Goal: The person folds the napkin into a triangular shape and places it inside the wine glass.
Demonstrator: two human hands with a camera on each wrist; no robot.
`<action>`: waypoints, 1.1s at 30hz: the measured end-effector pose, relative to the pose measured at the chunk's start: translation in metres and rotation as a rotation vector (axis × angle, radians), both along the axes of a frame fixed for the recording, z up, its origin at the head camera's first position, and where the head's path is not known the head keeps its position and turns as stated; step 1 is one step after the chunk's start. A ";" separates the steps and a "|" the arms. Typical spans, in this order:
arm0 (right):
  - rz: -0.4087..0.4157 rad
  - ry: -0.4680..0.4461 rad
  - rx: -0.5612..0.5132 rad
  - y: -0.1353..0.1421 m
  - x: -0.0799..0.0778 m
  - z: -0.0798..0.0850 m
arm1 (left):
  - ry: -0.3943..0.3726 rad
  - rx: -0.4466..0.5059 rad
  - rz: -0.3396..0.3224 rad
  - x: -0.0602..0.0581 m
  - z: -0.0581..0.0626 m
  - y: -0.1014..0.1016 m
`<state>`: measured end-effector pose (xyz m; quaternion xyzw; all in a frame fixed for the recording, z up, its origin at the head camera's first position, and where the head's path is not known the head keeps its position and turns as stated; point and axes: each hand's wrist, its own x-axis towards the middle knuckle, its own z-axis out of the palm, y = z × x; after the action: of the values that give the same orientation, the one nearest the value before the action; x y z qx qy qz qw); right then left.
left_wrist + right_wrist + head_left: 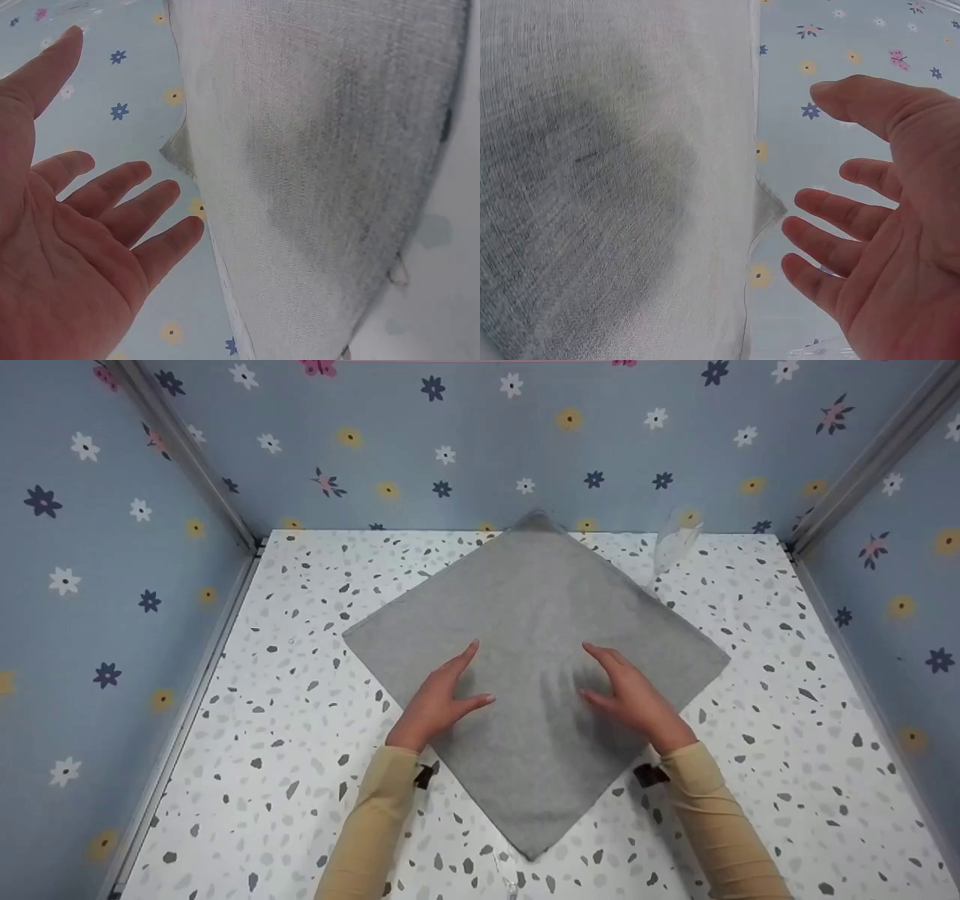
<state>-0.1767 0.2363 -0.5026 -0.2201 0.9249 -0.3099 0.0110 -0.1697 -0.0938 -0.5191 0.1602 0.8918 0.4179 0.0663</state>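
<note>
A square grey cloth (525, 607) lies spread flat like a diamond on the speckled table, one corner toward the person and the opposite corner rising against the back wall. Over its left part hovers my left hand (442, 697), fingers spread and thumb apart, holding nothing. My right hand (630, 694) mirrors it over the right part, its shadow falling on the cloth beneath. Both palms face each other across the cloth's middle. In the left wrist view the fingers of the left hand (82, 247) are loosely extended; the right wrist view shows the right hand (885, 217) likewise.
A clear, crumpled plastic piece (675, 544) stands at the back right, beside the cloth's edge. Flower-patterned panels (480, 442) enclose the white speckled table (292, 585) at the back and both sides. A small transparent item (512, 889) lies near the front edge.
</note>
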 end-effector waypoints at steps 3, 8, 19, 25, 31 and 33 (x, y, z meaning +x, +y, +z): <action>0.030 -0.017 -0.010 0.000 0.005 0.001 | -0.019 0.020 -0.003 0.005 -0.002 -0.002; 0.057 -0.066 -0.027 0.002 0.014 0.001 | -0.033 0.042 -0.023 0.014 -0.004 -0.006; 0.141 -0.156 -0.134 0.005 0.034 0.002 | -0.030 0.104 -0.062 0.032 -0.007 -0.014; 0.181 -0.194 -0.148 0.005 0.047 -0.002 | -0.056 0.154 -0.106 0.042 -0.010 -0.014; 0.210 -0.215 -0.169 0.003 0.058 -0.008 | -0.077 0.214 -0.142 0.051 -0.012 -0.011; 0.223 -0.230 -0.190 0.002 0.061 -0.009 | -0.080 0.218 -0.154 0.053 -0.013 -0.010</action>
<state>-0.1154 0.2381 -0.5117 -0.2847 0.8540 -0.4156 0.1300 -0.1162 -0.1039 -0.5325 0.2175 0.8229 0.5121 0.1156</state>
